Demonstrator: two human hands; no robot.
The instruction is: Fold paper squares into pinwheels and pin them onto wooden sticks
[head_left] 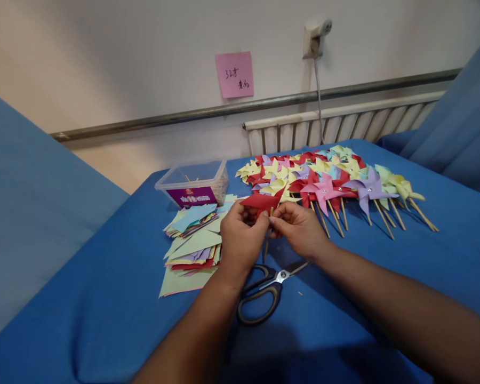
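Observation:
A red paper pinwheel is pinched in my left hand, its folded blades tilted up over the table. A thin wooden stick hangs down behind the fingers, its upper end at the pinwheel. My right hand is closed with thumb and forefinger pressed together at the stick's upper end, right beside the left thumb. Whatever small part lies between those fingertips is hidden. Below both hands lies a pair of scissors with dark handles.
Many finished pinwheels on sticks lie in rows at the back right. Stacks of coloured paper sit left of my hands, before a clear plastic box. A radiator and a pink note are behind the blue-covered table.

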